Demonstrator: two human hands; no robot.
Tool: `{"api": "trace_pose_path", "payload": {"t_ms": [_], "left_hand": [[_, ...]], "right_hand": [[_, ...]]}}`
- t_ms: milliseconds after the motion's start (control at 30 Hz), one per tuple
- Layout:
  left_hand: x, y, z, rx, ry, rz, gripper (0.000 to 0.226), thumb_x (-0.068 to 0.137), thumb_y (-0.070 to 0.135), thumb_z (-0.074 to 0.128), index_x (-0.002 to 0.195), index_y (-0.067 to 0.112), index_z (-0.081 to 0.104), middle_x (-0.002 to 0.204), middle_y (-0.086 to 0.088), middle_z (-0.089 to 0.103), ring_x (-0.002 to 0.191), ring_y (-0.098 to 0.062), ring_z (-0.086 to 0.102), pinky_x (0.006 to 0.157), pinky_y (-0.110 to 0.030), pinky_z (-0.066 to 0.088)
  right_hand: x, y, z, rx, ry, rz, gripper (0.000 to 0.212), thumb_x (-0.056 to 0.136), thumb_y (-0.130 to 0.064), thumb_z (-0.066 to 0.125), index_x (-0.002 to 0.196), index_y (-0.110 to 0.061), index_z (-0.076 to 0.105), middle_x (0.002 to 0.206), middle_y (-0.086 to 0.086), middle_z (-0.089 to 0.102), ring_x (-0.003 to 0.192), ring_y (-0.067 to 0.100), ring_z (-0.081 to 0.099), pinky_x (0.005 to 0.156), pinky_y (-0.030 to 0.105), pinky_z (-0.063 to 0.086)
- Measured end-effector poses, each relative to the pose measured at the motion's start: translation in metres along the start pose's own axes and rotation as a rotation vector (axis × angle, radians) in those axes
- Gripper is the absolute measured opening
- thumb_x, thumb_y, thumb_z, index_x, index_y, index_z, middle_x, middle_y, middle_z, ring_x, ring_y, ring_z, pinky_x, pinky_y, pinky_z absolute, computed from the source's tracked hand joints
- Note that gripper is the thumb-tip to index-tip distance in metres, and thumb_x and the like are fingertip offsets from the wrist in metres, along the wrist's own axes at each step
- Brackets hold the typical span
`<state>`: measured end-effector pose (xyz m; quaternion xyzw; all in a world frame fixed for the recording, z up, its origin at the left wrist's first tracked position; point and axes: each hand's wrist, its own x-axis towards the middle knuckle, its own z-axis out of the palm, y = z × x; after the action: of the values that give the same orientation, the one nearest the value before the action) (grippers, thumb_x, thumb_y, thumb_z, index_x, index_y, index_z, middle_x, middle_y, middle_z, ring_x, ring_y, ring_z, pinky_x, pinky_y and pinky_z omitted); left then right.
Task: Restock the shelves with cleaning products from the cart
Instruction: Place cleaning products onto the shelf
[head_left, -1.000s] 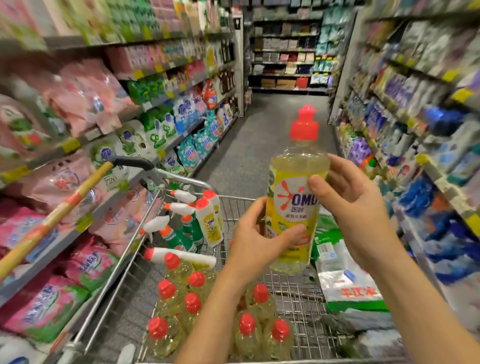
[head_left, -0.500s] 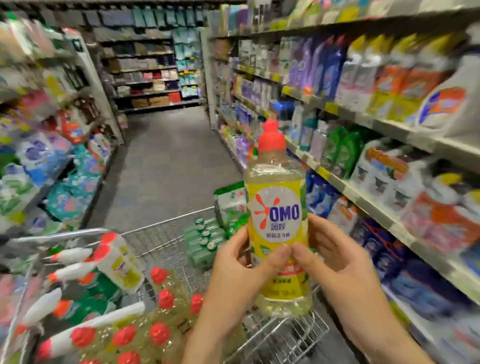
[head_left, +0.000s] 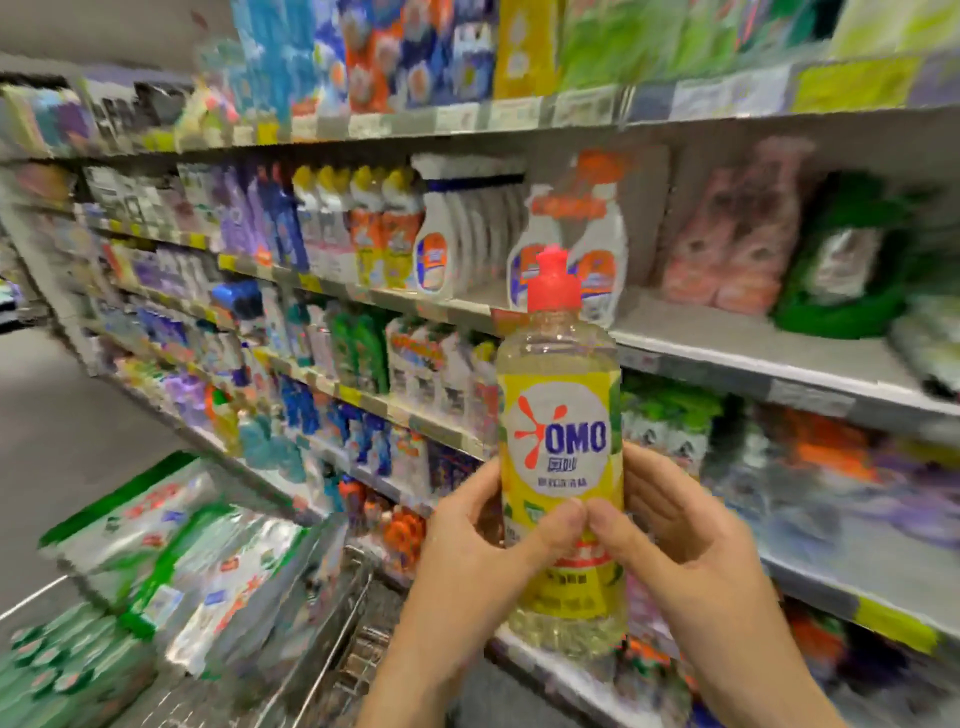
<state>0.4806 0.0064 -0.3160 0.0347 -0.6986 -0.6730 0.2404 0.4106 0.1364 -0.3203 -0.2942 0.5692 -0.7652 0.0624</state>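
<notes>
A clear OMO bottle (head_left: 561, 431) with yellow liquid, a yellow label and a red cap stands upright in front of me, held in both hands. My left hand (head_left: 467, 551) grips its lower left side with the thumb across the label. My right hand (head_left: 685, 551) grips the lower right side, its thumb meeting the left thumb on the label. Behind the bottle runs the right-hand shelving (head_left: 727, 358), stocked with spray bottles and refill pouches. The wire cart (head_left: 332, 639) is at the lower left, holding green and white bags.
White spray bottles (head_left: 441, 249) stand on the shelf left of the red cap, pink pouches (head_left: 737, 234) and a green pack (head_left: 847, 270) to its right. A bare stretch of shelf lies behind the cap. The grey aisle floor (head_left: 62, 415) opens on the left.
My view has swung right from the aisle and cart to face the right-hand shelves. Both hands kept hold of the OMO bottle, which stays upright in front of me.
</notes>
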Motion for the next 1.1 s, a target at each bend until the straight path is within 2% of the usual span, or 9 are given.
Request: {"api": "trace_pose_path", "payload": {"t_ms": [67, 167, 233, 433, 600, 733, 867, 1000, 1100], "left_hand": [[0.013, 0.002, 0.044, -0.01, -0.074, 0.006, 0.04, 0.064, 0.048, 0.074, 0.103, 0.039, 0.069, 0.103, 0.008, 0.074, 0.098, -0.009, 0.068, 0.082, -0.024, 0.055], [0.03, -0.001, 0.115, -0.055, -0.151, 0.008, 0.04, 0.059, 0.047, 0.075, 0.099, 0.042, 0.071, 0.099, 0.008, 0.074, 0.094, -0.007, 0.069, 0.077, -0.023, 0.055], [0.038, -0.005, 0.164, -0.073, -0.198, 0.017, 0.04, 0.057, 0.046, 0.075, 0.097, 0.043, 0.072, 0.096, 0.008, 0.075, 0.09, -0.004, 0.069, 0.073, -0.019, 0.054], [0.058, -0.012, 0.288, -0.085, -0.357, 0.046, 0.039, 0.053, 0.047, 0.076, 0.092, 0.047, 0.072, 0.089, 0.011, 0.075, 0.081, 0.0, 0.069, 0.065, -0.012, 0.051], [0.071, -0.013, 0.355, -0.106, -0.433, -0.015, 0.042, 0.048, 0.044, 0.077, 0.085, 0.025, 0.075, 0.087, 0.006, 0.076, 0.078, -0.001, 0.07, 0.064, -0.012, 0.05], [0.089, -0.014, 0.389, -0.093, -0.511, -0.059, 0.04, 0.054, 0.03, 0.082, 0.092, 0.024, 0.071, 0.085, 0.008, 0.076, 0.078, 0.0, 0.07, 0.065, -0.01, 0.05], [0.114, -0.022, 0.431, -0.118, -0.635, -0.076, 0.041, 0.068, 0.021, 0.081, 0.105, 0.025, 0.065, 0.091, 0.011, 0.075, 0.086, -0.002, 0.07, 0.069, -0.011, 0.05], [0.145, -0.028, 0.478, -0.194, -0.739, -0.042, 0.051, 0.075, 0.015, 0.077, 0.12, 0.025, 0.055, 0.102, 0.01, 0.074, 0.095, -0.005, 0.069, 0.077, -0.014, 0.052], [0.169, -0.03, 0.516, -0.231, -0.825, -0.017, 0.048, 0.081, 0.022, 0.075, 0.122, 0.03, 0.051, 0.105, 0.019, 0.071, 0.097, 0.0, 0.067, 0.079, -0.012, 0.05]], "right_hand": [[0.001, -0.016, -0.041, -0.007, 0.061, -0.028, 0.047, 0.061, -0.025, 0.074, 0.107, -0.02, 0.067, 0.104, -0.004, 0.074, 0.098, 0.009, 0.069, 0.074, 0.015, 0.053], [-0.002, -0.035, -0.107, -0.027, 0.154, -0.084, 0.039, 0.059, -0.018, 0.071, 0.098, -0.021, 0.068, 0.092, -0.007, 0.076, 0.084, 0.002, 0.07, 0.065, 0.012, 0.053], [-0.007, -0.046, -0.152, -0.049, 0.207, -0.101, 0.04, 0.059, -0.015, 0.07, 0.099, -0.019, 0.068, 0.087, -0.005, 0.076, 0.078, 0.002, 0.07, 0.061, 0.012, 0.053], [-0.02, -0.075, -0.265, -0.122, 0.352, -0.119, 0.045, 0.056, -0.012, 0.069, 0.1, -0.018, 0.066, 0.086, -0.005, 0.076, 0.077, 0.002, 0.07, 0.06, 0.011, 0.053], [-0.021, -0.093, -0.323, -0.105, 0.444, -0.076, 0.053, 0.054, -0.036, 0.076, 0.103, -0.02, 0.067, 0.09, -0.004, 0.076, 0.081, 0.005, 0.071, 0.059, 0.013, 0.053], [-0.015, -0.09, -0.354, -0.098, 0.596, -0.063, 0.044, 0.052, -0.007, 0.07, 0.095, -0.02, 0.067, 0.082, -0.006, 0.076, 0.074, 0.002, 0.071, 0.054, 0.009, 0.051], [-0.003, -0.087, -0.389, -0.118, 0.73, -0.043, 0.044, 0.07, 0.018, 0.064, 0.089, -0.021, 0.066, 0.074, -0.01, 0.075, 0.071, -0.004, 0.069, 0.052, 0.006, 0.048], [0.017, -0.097, -0.427, -0.238, 0.82, -0.085, 0.044, 0.071, 0.021, 0.062, 0.088, -0.02, 0.066, 0.073, -0.01, 0.075, 0.068, -0.003, 0.069, 0.054, 0.006, 0.048], [0.03, -0.106, -0.464, -0.303, 0.835, -0.12, 0.038, 0.067, 0.006, 0.068, 0.093, -0.023, 0.066, 0.08, -0.012, 0.075, 0.075, -0.004, 0.07, 0.057, 0.006, 0.049]]}}
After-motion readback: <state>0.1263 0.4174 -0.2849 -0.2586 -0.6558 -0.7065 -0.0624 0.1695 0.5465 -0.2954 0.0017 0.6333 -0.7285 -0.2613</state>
